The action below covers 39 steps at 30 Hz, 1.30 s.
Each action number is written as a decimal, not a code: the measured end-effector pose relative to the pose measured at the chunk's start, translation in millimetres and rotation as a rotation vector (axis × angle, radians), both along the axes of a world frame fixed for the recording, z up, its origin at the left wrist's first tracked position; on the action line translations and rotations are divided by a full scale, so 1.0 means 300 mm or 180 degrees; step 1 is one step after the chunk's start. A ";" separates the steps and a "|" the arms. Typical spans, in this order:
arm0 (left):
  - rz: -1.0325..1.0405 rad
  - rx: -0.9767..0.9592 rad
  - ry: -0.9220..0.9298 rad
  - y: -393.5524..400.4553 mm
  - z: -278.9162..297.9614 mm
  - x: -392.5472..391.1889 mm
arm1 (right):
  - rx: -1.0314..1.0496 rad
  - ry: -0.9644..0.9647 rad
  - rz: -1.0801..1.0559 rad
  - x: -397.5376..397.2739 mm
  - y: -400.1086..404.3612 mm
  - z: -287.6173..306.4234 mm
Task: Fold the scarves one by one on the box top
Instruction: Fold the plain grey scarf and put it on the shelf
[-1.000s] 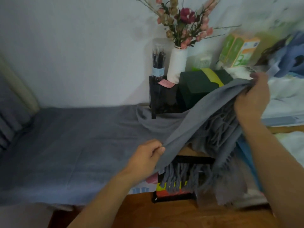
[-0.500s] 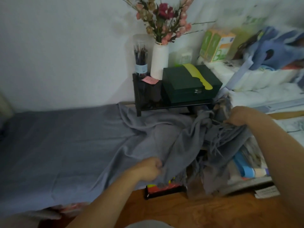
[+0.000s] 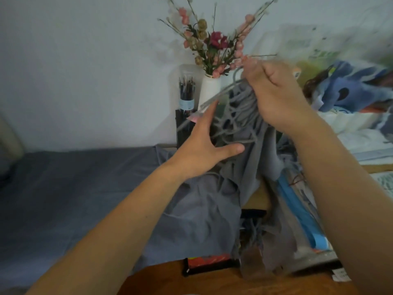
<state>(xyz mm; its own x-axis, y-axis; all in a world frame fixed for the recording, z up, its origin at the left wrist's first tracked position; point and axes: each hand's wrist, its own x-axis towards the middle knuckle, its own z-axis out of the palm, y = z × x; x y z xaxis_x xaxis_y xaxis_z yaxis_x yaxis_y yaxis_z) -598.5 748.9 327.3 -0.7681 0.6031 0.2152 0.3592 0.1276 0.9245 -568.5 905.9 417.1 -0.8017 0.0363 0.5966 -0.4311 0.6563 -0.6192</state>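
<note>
The fringed end of the grey scarf point(image 3: 240, 133) is held high by the right hand point(image 3: 274, 92), whose fingers are curled round a bunch of the tassels just in front of the white vase point(image 3: 209, 90) and its flowers point(image 3: 214, 43). From that grip the cloth hangs steeply down and leftward, so that its long axis runs from the raised hand to the crumpled body of the scarf, which lies spread over the low surface on the left; whether that covered surface is the box top cannot be told. The left hand point(image 3: 204, 147) is held open and wide, fingers straight and thumb splayed, with nothing gripped; its palm is laid against the hanging tassels from the left side, below the right hand and nearer to the spread cloth. It is judged that an end is being sorted or straightened before a fold is made, and that the fold itself is not yet begun. For the coming move, the loose edge below would most easily be caught by the left hand, the nearer one, while the top end is carried across by the right. The tangled tassels may snag on the flowers just behind them.
</note>
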 end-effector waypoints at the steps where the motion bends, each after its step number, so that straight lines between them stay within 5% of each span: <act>1: -0.0084 0.0098 -0.0002 -0.009 0.016 0.002 | -0.0201 -0.0150 0.0200 -0.004 -0.014 0.005; 5: 0.0054 -0.0236 0.0191 -0.052 0.028 -0.006 | -0.0605 -0.0660 0.0530 -0.033 -0.045 -0.028; 8: 0.0687 -0.0226 0.0333 -0.088 0.038 -0.018 | -0.0028 -0.1185 0.0575 -0.065 0.004 -0.108; 12: 0.1118 0.1159 -0.1057 -0.187 0.111 -0.007 | 0.1728 -0.2996 0.0520 -0.078 0.096 -0.310; 15: 0.0785 0.1657 -0.1985 -0.265 0.122 0.028 | 0.2971 -0.3179 -0.1025 -0.112 0.198 -0.411; 19: 0.0425 0.1885 -0.2749 -0.328 0.111 0.092 | 0.2286 -0.2176 -0.2516 -0.177 0.236 -0.341; 22: 0.0497 0.1975 -0.2892 -0.407 0.090 0.116 | 0.1808 -0.2033 -0.1152 -0.259 0.042 -0.285; 25: 0.0878 0.1987 -0.2969 -0.569 0.022 0.105 | 0.0716 -0.2618 0.0247 -0.299 -0.248 -0.264; 28: 0.1487 0.2199 -0.3169 -0.840 -0.101 0.110 | 0.0160 -0.2867 0.0461 -0.384 -0.521 -0.305; 33: 0.2089 0.1938 -0.3563 -1.232 -0.193 0.132 | -0.0497 -0.2611 -0.0501 -0.698 -0.902 -0.360; 36: 0.2288 0.1670 -0.3123 -1.402 -0.157 0.065 | -0.0874 -0.1746 -0.0294 -0.839 -1.161 -0.266; 39: 0.2788 0.1518 -0.2195 -1.609 -0.172 -0.091 | -0.1186 -0.1534 0.0484 -0.929 -1.424 -0.215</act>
